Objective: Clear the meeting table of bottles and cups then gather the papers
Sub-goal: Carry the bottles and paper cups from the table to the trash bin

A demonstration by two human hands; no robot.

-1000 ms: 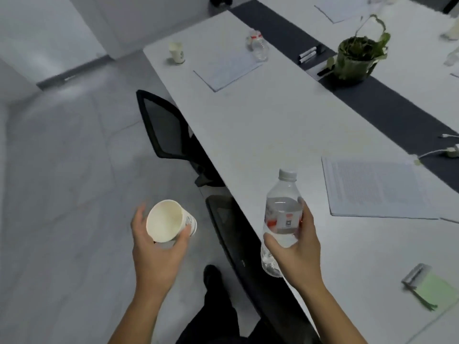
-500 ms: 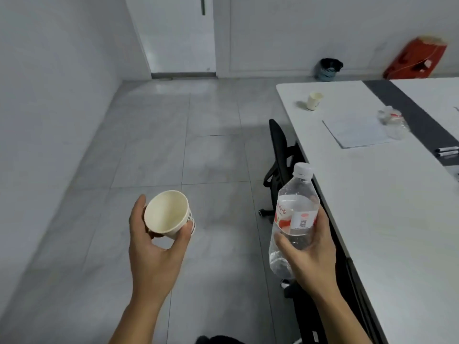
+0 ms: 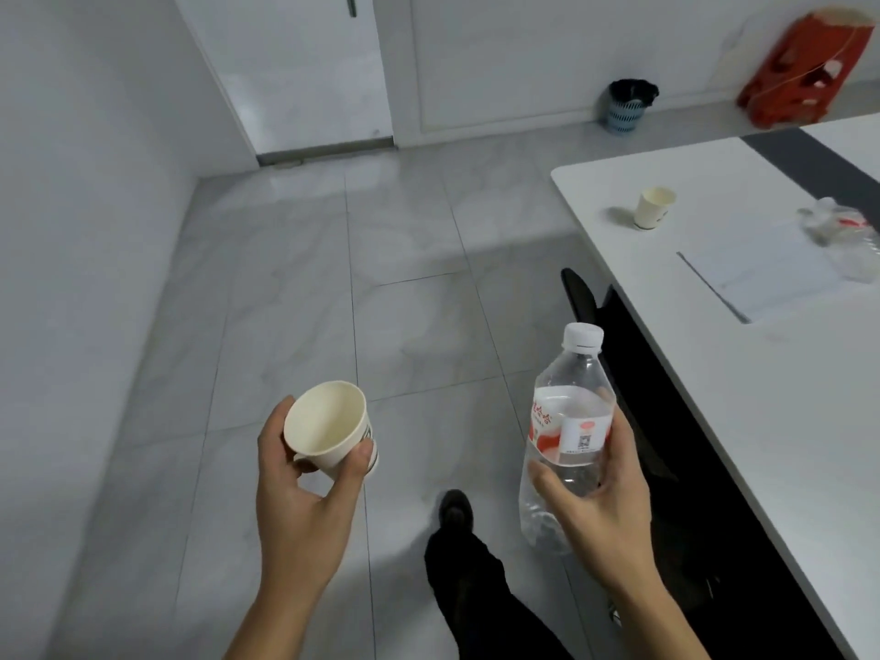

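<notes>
Moved: the view has swung off the table (image 3: 762,397) toward the far bin (image 3: 628,107).
Left hand (image 3: 305,497): thumb and fingers curled round a tilted, empty paper cup (image 3: 328,431), over the near floor.
Right hand (image 3: 600,507): wrapped round a capped clear bottle (image 3: 566,435) (red label, part full).
Risk: the thin cup could crush or slip.
Far right: 1 table cup (image 3: 655,207), seemingly 1 crumpled bottle (image 3: 843,235).

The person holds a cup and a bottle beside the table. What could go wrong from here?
1. The paper cup lies tilted in the left hand, held only between thumb and fingers, so it might slip.
2. The right hand holds the partly filled bottle low down; it could tip.
3. The black chair stands close to the person's leg; a bump is possible.
</notes>
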